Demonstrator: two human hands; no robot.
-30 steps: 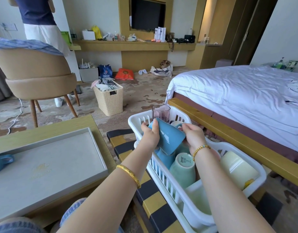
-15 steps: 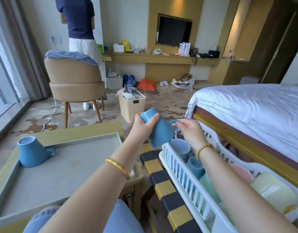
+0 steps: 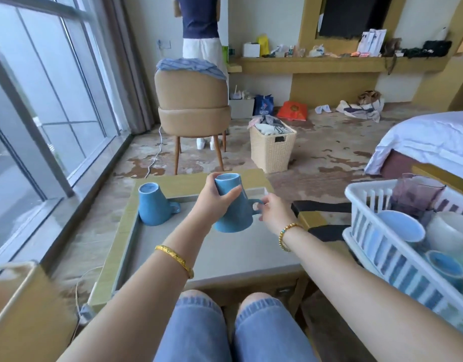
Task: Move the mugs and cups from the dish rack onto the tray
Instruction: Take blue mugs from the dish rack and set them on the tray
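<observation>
Left hand (image 3: 215, 198) wrapped round upside-down blue mug (image 3: 232, 205), right hand (image 3: 273, 211) pinching its handle, held above grey tray (image 3: 225, 257) on low wooden table (image 3: 113, 259). Second blue mug (image 3: 152, 204) upside down at tray's far left corner; white dish rack (image 3: 397, 249) with more cups at right. Window left, tan chair (image 3: 192, 105) and wicker basket (image 3: 272, 147) far, bed (image 3: 429, 139) far right.

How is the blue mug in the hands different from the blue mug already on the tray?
The held blue mug is gripped round its body by the left hand, with the right hand at its handle; the blue mug on the tray rests with no hand on it. The held one is above the middle of the tray; the other stands in its far left corner. Both are blue, upside down, handles pointing right.
</observation>
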